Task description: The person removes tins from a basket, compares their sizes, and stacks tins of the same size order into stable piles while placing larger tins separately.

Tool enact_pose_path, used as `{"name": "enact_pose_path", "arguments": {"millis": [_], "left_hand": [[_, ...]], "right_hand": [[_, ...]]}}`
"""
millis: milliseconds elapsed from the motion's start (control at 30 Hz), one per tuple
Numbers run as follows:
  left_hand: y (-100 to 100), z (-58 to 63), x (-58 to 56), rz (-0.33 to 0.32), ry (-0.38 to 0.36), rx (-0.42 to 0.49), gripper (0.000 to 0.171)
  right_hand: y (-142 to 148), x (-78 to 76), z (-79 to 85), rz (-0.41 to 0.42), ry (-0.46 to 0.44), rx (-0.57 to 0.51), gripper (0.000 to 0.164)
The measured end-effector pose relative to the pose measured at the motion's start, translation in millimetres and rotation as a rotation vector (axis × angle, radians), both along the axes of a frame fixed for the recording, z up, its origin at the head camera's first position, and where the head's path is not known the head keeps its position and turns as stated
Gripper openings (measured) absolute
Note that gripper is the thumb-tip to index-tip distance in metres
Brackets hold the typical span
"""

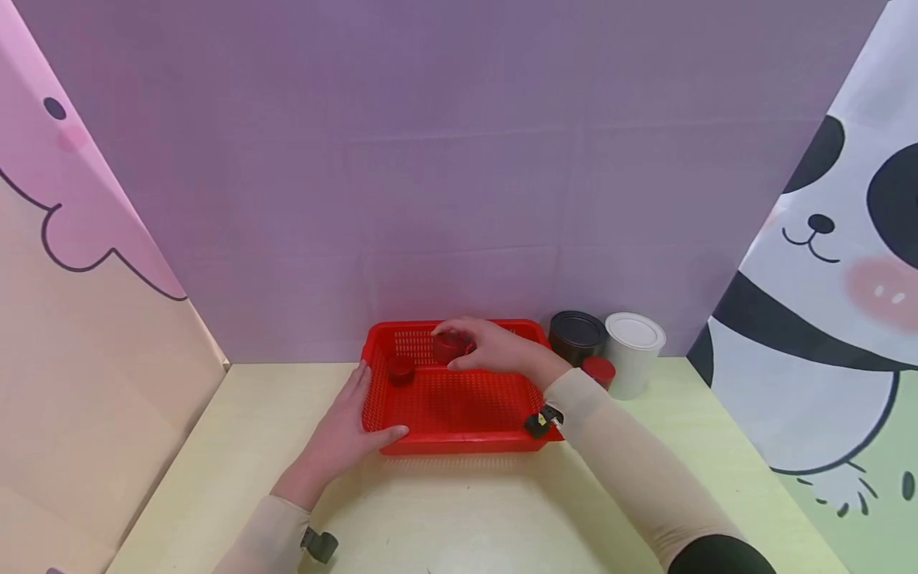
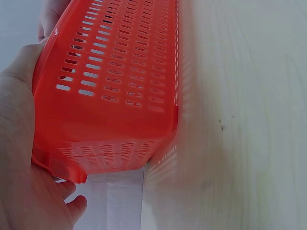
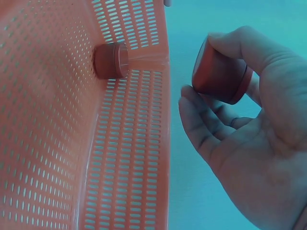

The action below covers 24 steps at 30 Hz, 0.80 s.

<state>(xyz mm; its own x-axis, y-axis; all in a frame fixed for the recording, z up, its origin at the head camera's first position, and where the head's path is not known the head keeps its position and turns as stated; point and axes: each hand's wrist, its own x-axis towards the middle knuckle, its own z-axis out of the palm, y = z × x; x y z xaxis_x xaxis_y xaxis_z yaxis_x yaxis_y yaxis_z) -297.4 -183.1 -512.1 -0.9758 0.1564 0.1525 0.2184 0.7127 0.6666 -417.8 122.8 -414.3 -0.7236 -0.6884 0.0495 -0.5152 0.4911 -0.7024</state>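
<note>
A red plastic basket (image 1: 459,438) with slotted walls stands on the table. My left hand (image 1: 353,426) grips its near left corner, thumb on the front rim and fingers along the left end. The left wrist view shows the rim between thumb (image 2: 26,60) and fingers. Over the basket's back part, my right hand (image 1: 491,348) holds a small red jar (image 3: 223,72) between thumb and fingers, tilted and clear of the basket wall. A second small red jar (image 1: 401,370) sits inside the basket, towards the left.
Just right of the basket stand a black canister (image 1: 577,331), a taller white canister (image 1: 634,355) and a small red-topped jar (image 1: 598,370), partly hidden by my right arm. A purple backdrop (image 1: 459,183) rises behind the light wooden table (image 1: 459,510). Printed panels flank both sides.
</note>
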Motion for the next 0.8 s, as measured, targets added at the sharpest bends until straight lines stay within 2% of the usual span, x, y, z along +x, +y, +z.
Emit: {"name": "enact_pose_path", "arguments": {"millis": [433, 800], "left_hand": [[0.4, 3.2, 1.6, 0.003, -0.011, 0.004, 0.133], [1.1, 3.0, 2.3, 0.003, -0.006, 0.006, 0.131]], "right_hand": [[20.4, 15.5, 5.0, -0.123, 0.105, 0.043, 0.068], [46.6, 24.0, 2.6, -0.158, 0.169, 0.051, 0.066]]}}
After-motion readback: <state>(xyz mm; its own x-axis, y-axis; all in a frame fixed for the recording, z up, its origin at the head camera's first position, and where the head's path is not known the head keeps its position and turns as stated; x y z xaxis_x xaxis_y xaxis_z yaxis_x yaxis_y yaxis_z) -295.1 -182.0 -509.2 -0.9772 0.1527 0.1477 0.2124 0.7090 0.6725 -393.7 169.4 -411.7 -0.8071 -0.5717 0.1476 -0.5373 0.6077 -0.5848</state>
